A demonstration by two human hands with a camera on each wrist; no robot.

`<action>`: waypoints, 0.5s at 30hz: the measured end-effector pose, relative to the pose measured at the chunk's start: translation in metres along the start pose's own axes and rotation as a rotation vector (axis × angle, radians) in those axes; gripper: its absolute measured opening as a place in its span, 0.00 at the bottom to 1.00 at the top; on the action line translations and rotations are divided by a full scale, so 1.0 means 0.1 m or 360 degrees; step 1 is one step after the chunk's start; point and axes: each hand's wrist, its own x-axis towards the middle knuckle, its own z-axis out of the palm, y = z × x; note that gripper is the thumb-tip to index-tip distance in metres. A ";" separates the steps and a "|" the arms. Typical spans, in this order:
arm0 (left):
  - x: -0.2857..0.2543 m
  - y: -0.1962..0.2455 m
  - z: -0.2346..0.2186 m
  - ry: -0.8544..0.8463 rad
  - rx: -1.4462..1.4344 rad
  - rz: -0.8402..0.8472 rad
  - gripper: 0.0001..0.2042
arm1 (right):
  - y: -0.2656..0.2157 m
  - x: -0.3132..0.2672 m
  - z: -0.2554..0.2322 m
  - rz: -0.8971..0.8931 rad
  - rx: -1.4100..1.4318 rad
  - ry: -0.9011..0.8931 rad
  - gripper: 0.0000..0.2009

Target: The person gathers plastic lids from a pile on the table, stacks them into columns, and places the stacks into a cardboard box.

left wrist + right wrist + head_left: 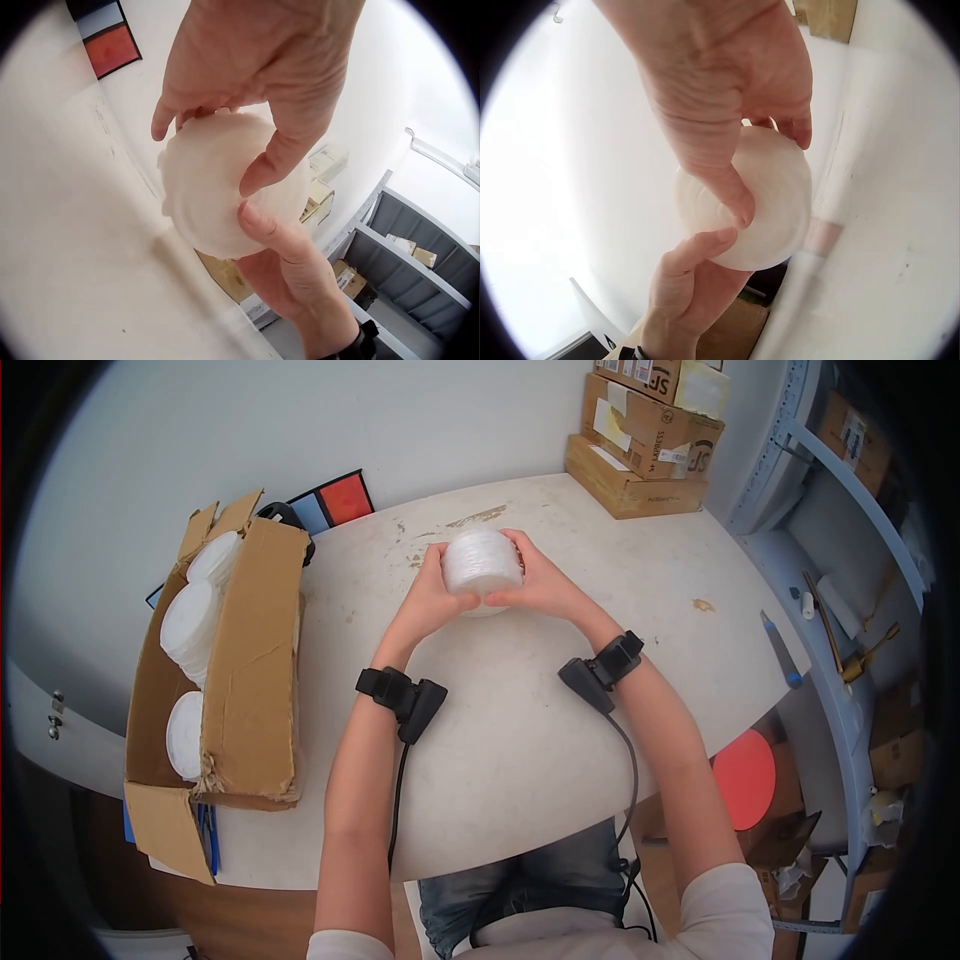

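Both hands grip a stack of round white plastic lids (483, 560) over the far middle of the table. My left hand (430, 600) holds its left side and my right hand (548, 590) its right side. In the left wrist view, the thumbs lie close together on the pale flat face of the stack (206, 184), with fingers curled round its edge. The right wrist view shows the same face (776, 202) turned to the camera; most fingers are hidden behind it.
An open cardboard box (250, 670) at the left holds more round white lids (190, 622). Taped cartons (650, 445) are piled at the back right. A blue-handled knife (782, 650) lies near the table's right edge, beside a metal shelf (850, 710). Cables run from both wrist cameras.
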 end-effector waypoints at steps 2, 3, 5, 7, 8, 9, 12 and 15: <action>-0.02 -0.06 0.06 -0.0028 0.0148 -0.0140 0.40 | 0.05 -0.02 0.01 0.0050 -0.0059 -0.0032 0.46; -0.03 -0.07 0.07 -0.0026 0.0149 -0.0138 0.40 | 0.07 -0.02 0.01 0.0101 -0.0060 -0.0085 0.46; -0.03 -0.08 0.10 0.0038 0.0143 0.0022 0.42 | 0.07 -0.03 0.02 0.0150 -0.0061 -0.0136 0.46; 0.01 -0.16 0.10 -0.0007 0.0152 0.0034 0.43 | 0.05 -0.05 0.03 0.0141 -0.0160 -0.0121 0.47; 0.02 -0.20 0.10 -0.0052 0.0162 0.0047 0.44 | 0.05 -0.05 0.03 0.0139 -0.0157 -0.0122 0.47; 0.03 -0.23 0.09 -0.0050 0.0166 0.0047 0.44 | 0.07 -0.05 0.02 0.0159 -0.0135 -0.0165 0.48; 0.02 -0.19 0.06 0.0005 0.0370 0.0127 0.44 | 0.03 -0.06 0.01 0.0167 -0.0143 -0.0248 0.49; -0.02 -0.14 0.03 -0.0082 0.0306 0.0066 0.45 | 0.01 -0.07 0.02 0.0112 -0.0324 -0.0259 0.48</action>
